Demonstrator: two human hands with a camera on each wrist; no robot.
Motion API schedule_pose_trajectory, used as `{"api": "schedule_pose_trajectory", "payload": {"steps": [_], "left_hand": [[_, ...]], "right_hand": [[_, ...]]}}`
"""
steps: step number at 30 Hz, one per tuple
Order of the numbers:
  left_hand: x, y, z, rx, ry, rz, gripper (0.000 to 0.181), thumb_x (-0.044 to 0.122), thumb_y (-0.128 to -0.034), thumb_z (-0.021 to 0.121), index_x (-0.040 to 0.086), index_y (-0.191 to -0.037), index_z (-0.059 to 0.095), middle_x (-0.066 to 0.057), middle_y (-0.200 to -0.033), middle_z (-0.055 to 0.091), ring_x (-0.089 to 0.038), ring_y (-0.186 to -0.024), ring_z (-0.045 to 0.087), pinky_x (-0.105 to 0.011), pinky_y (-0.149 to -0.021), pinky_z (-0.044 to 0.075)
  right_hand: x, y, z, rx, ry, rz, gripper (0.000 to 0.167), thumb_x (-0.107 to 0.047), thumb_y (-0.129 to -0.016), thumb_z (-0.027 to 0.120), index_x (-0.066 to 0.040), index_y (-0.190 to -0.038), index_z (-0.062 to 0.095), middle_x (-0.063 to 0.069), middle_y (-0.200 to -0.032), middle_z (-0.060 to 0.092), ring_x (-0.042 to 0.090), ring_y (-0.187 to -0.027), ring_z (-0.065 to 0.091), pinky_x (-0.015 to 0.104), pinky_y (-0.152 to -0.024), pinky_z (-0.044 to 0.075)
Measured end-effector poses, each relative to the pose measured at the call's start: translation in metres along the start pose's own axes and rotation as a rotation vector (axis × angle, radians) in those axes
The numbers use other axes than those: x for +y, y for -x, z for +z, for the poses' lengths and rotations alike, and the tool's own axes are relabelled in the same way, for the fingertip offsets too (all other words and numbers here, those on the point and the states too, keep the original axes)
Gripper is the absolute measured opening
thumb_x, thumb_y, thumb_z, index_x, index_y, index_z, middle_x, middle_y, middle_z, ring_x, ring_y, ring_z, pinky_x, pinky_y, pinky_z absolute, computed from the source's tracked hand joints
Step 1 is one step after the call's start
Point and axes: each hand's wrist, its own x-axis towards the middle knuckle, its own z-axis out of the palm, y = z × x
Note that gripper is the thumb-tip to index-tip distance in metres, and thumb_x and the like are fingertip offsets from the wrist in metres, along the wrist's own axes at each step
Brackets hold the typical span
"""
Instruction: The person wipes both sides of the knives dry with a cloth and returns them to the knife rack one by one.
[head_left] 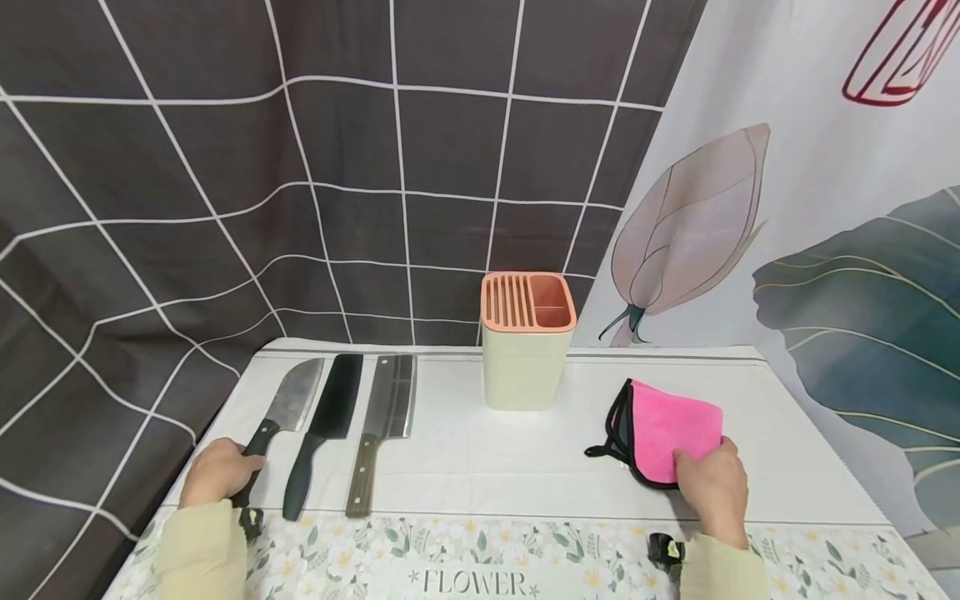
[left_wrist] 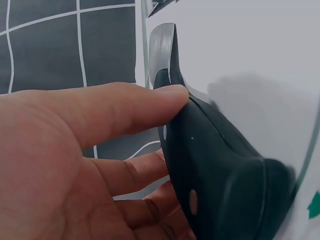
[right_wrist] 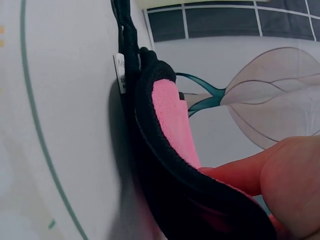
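Note:
At the left of the head view, my left hand holds the black handle of a broad-bladed kitchen knife, which lies with its blade pointing away. The left wrist view has my thumb on one side of the knife's handle and the fingers curled behind it. Over on the right, my right hand pinches the near right edge of a folded pink cloth with black edging and a hanging loop. In the right wrist view the pink cloth hides part of the fingers.
Right of the held knife lie a black knife and a cleaver with a brown handle. A cream knife block with an orange slotted top stands at the back of the white table. Tile-patterned fabric hangs behind.

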Motion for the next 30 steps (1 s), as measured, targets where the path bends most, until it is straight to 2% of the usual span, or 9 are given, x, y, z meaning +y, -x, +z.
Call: {"api": "schedule_pose_trajectory", "payload": {"steps": [5, 9, 15, 22, 26, 30], "left_hand": [[-0.002, -0.002, -0.002, -0.023, 0.026, 0.014, 0.046, 0.016, -0.0911, 0.064, -0.024, -0.112, 0.057, -0.030, -0.091, 0.062, -0.035, -0.079, 0.061, -0.047, -0.069, 0.053], [-0.004, -0.004, -0.002, -0.031, 0.078, 0.030, 0.049, 0.017, -0.0910, 0.065, -0.025, -0.114, 0.055, -0.034, -0.097, 0.062, -0.036, -0.082, 0.063, -0.048, -0.070, 0.054], [-0.007, -0.006, -0.002, -0.038, 0.156, 0.053, 0.050, 0.016, -0.0902, 0.066, -0.027, -0.113, 0.054, -0.032, -0.094, 0.062, -0.031, -0.078, 0.063, -0.042, -0.065, 0.054], [-0.012, -0.007, -0.002, -0.032, 0.190, 0.042, 0.054, 0.021, -0.0909, 0.065, -0.025, -0.117, 0.054, -0.032, -0.098, 0.062, -0.031, -0.084, 0.062, -0.033, -0.063, 0.050], [-0.012, -0.006, -0.001, -0.028, 0.230, 0.015, 0.060, 0.026, -0.0946, 0.063, -0.025, -0.125, 0.051, -0.039, -0.110, 0.058, -0.041, -0.096, 0.059, -0.041, -0.073, 0.052], [-0.011, -0.002, -0.001, -0.016, 0.290, -0.006, 0.072, 0.033, -0.0986, 0.060, -0.027, -0.134, 0.040, -0.045, -0.125, 0.048, -0.053, -0.112, 0.051, -0.052, -0.085, 0.049]], "right_hand": [[-0.005, 0.001, -0.001, 0.022, -0.035, -0.002, 0.072, -0.017, -0.094, 0.055, 0.026, -0.142, 0.022, 0.049, -0.121, 0.043, 0.063, -0.112, 0.046, 0.068, -0.094, 0.040], [-0.007, 0.001, -0.001, 0.032, -0.052, 0.006, 0.072, -0.016, -0.095, 0.053, 0.023, -0.145, 0.019, 0.048, -0.125, 0.042, 0.063, -0.115, 0.044, 0.068, -0.096, 0.038], [-0.010, 0.001, -0.001, 0.052, -0.080, 0.015, 0.072, -0.015, -0.095, 0.051, 0.020, -0.148, 0.017, 0.048, -0.131, 0.039, 0.061, -0.120, 0.042, 0.068, -0.100, 0.035], [-0.014, 0.002, -0.001, 0.073, -0.113, 0.018, 0.070, -0.012, -0.095, 0.051, 0.019, -0.149, 0.019, 0.047, -0.134, 0.039, 0.061, -0.123, 0.041, 0.069, -0.102, 0.034], [-0.015, 0.002, -0.001, 0.075, -0.125, 0.015, 0.070, -0.012, -0.096, 0.051, 0.018, -0.149, 0.019, 0.047, -0.135, 0.039, 0.060, -0.123, 0.041, 0.069, -0.102, 0.034], [-0.015, 0.003, -0.002, 0.080, -0.137, 0.010, 0.070, -0.011, -0.096, 0.051, 0.018, -0.150, 0.018, 0.047, -0.135, 0.039, 0.060, -0.123, 0.041, 0.069, -0.102, 0.034]]}}
